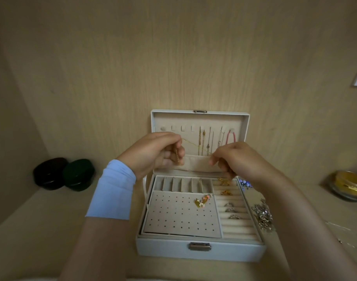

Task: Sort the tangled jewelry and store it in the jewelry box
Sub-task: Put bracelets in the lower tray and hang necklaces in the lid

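In your head view, your left hand (153, 153) and right hand (240, 159) each pinch one end of the gold chain (194, 145), which is stretched in the air before the open lid (173, 120) of the box (163, 250). Pull harder and the fine links may snap or knot tight. Drift closer and it could snag the necklaces (209, 136) hanging there.
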### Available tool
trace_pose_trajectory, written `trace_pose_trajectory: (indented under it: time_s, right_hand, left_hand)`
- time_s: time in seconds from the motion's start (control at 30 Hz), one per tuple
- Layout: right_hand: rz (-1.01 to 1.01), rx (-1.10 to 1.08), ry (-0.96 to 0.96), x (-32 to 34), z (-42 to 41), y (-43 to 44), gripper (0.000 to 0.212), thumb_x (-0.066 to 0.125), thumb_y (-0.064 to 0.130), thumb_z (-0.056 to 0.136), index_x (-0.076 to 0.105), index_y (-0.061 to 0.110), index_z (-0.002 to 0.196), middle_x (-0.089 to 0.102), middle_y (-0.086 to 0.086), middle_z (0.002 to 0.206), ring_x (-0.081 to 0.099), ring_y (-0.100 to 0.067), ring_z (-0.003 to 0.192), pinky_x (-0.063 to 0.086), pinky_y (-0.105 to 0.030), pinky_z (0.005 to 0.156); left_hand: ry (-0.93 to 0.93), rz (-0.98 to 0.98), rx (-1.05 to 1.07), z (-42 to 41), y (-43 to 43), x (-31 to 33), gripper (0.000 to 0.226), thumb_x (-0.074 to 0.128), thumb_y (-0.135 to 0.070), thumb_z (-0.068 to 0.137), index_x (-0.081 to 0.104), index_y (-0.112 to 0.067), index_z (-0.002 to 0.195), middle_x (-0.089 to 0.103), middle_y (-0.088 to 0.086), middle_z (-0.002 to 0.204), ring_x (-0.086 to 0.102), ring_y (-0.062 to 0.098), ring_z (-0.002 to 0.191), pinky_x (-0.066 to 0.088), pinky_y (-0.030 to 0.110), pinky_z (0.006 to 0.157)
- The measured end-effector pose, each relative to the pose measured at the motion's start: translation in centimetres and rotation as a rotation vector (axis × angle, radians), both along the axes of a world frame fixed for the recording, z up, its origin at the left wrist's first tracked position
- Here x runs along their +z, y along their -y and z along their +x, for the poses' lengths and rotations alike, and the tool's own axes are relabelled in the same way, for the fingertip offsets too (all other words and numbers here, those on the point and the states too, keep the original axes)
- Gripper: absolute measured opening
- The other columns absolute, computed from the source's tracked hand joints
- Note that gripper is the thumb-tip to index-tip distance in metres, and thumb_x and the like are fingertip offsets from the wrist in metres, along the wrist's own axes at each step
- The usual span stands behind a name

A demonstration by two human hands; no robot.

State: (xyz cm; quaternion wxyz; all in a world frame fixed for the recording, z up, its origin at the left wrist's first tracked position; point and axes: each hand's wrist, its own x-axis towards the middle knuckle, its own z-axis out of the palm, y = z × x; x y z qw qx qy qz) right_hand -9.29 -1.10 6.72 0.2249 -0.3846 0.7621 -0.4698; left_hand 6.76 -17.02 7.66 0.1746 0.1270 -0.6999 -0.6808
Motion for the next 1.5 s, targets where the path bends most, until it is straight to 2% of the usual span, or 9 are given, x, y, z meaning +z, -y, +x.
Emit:
trace_pose_trajectory:
  time_s: [0.2, 0.33, 0.5, 0.6, 0.77, 0.97, 1.07, 1.3, 1.5]
  right_hand:
    - [-0.147, 0.235, 0.106, -0.5, 1.3, 1.4, 0.032, 0.062, 0.026, 0.091, 0.07, 0.023, 0.121, 0.074, -0.001, 0.113, 0.069, -0.015, 0.106, 0.052, -0.036, 0.1]
    - [-0.251, 0.245, 0.203, -0.1, 2.3, 1.5, 0.016, 0.061, 0.012, 0.097, 0.071, 0.003, 0.106, 0.061, -0.013, 0.075, 0.058, -0.025, 0.062, 0.054, -0.029, 0.067]
    - [-0.303, 0.136, 0.179, -0.3, 2.0, 2.3, 0.019, 0.058, 0.017, 0.1, 0.071, 0.005, 0.095, 0.067, -0.007, 0.082, 0.064, -0.021, 0.079, 0.055, -0.033, 0.081]
    - [-0.397, 0.029, 0.275, 0.3, 2.3, 3.4, 0.018, 0.054, 0.013, 0.102, 0.069, 0.005, 0.096, 0.064, -0.008, 0.071, 0.064, -0.022, 0.062, 0.058, -0.042, 0.076]
    - [-0.434, -0.313, -0.091, 0.1, 1.2, 6.4, 0.012, 0.069, 0.022, 0.091, 0.077, 0.02, 0.082, 0.064, 0.008, 0.057, 0.058, -0.01, 0.051, 0.058, -0.04, 0.061]
    - [-0.493, -0.527, -0.244, -0.1, 1.4, 8.0, 0.014, 0.079, 0.032, 0.081, 0.071, 0.027, 0.072, 0.068, 0.013, 0.063, 0.062, 0.002, 0.059, 0.042, -0.012, 0.056]
    - [-0.479, -0.596, -0.212, -0.1, 1.4, 8.2, 0.02, 0.082, 0.034, 0.079, 0.066, 0.025, 0.07, 0.067, 0.011, 0.066, 0.062, 0.0, 0.061, 0.042, -0.011, 0.056]
    - [-0.344, -0.491, -0.115, -1.1, 1.4, 7.5, 0.015, 0.08, 0.03, 0.074, 0.068, 0.022, 0.069, 0.071, 0.004, 0.066, 0.068, -0.02, 0.061, 0.061, -0.049, 0.072]
    - [-0.059, -0.135, 0.075, -1.5, 3.2, 4.0, 0.025, 0.056, 0.018, 0.098, 0.074, 0.006, 0.085, 0.071, -0.005, 0.064, 0.056, -0.018, 0.047, 0.053, -0.031, 0.048]
  left_hand:
    - [-0.012, -0.157, 0.004, -1.9, -2.0, 0.6, 0.027, 0.048, -0.018, 0.103, 0.061, -0.012, 0.08, 0.037, -0.001, 0.056, 0.035, 0.011, 0.045, 0.052, 0.029, 0.052]
    - [0.024, -0.331, 0.129, -1.9, -1.4, 0.8, 0.026, 0.052, -0.023, 0.1, 0.066, -0.014, 0.081, 0.04, -0.003, 0.055, 0.036, 0.012, 0.044, 0.045, 0.026, 0.046]
    - [0.05, -0.349, 0.165, -1.5, 0.1, -0.2, 0.022, 0.056, -0.023, 0.099, 0.069, -0.013, 0.083, 0.046, -0.003, 0.058, 0.041, 0.011, 0.046, 0.047, 0.026, 0.047]
    - [0.037, -0.346, 0.286, -2.3, 0.5, -0.9, 0.019, 0.063, -0.024, 0.095, 0.07, -0.012, 0.082, 0.051, 0.0, 0.061, 0.045, 0.012, 0.048, 0.048, 0.026, 0.049]
    - [-0.043, -0.372, 0.616, -5.0, 0.4, -1.7, 0.022, 0.069, -0.032, 0.088, 0.07, -0.018, 0.072, 0.06, -0.01, 0.054, 0.051, 0.009, 0.047, 0.048, 0.025, 0.049]
    - [-0.047, -0.359, 0.782, -6.5, 0.1, -1.9, 0.037, 0.067, -0.039, 0.084, 0.067, -0.01, 0.063, 0.067, 0.003, 0.06, 0.06, 0.029, 0.056, 0.059, 0.038, 0.066]
    - [0.006, -0.364, 0.741, -6.6, 0.2, -2.2, 0.043, 0.065, -0.042, 0.086, 0.068, -0.005, 0.064, 0.068, 0.008, 0.062, 0.061, 0.029, 0.056, 0.059, 0.037, 0.064]
    - [0.177, -0.304, 0.458, -6.1, 0.9, -2.5, 0.034, 0.062, -0.037, 0.09, 0.069, -0.01, 0.07, 0.068, -0.003, 0.057, 0.055, 0.018, 0.047, 0.058, 0.035, 0.062]
    - [0.41, -0.38, 0.018, -3.9, 0.4, -1.0, 0.021, 0.053, -0.022, 0.1, 0.063, -0.011, 0.085, 0.069, 0.002, 0.079, 0.067, 0.016, 0.071, 0.057, 0.031, 0.077]
